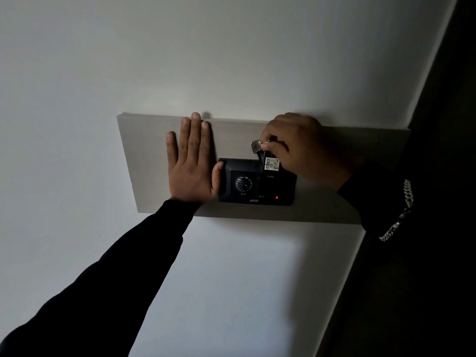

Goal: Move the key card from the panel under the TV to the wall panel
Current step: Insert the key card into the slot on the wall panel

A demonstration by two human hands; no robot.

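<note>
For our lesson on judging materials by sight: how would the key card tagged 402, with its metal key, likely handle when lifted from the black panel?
The key card probably stays stiff, since it stands straight in the black panel. The metal key would likely swing loosely and add weight. The right hand pinches it easily, so it seems light.

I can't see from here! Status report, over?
Left hand flat, bracing black wall panel. Right hand pinching key card at panel's slot. Nothing blocking.

I see wall panel (256, 181) mounted on board (154, 161). Left hand (190, 161) flat on board, just left of panel, thumb touching it. Right hand (301, 148) above panel's right part, key card (271, 164) at panel's top edge.
</note>
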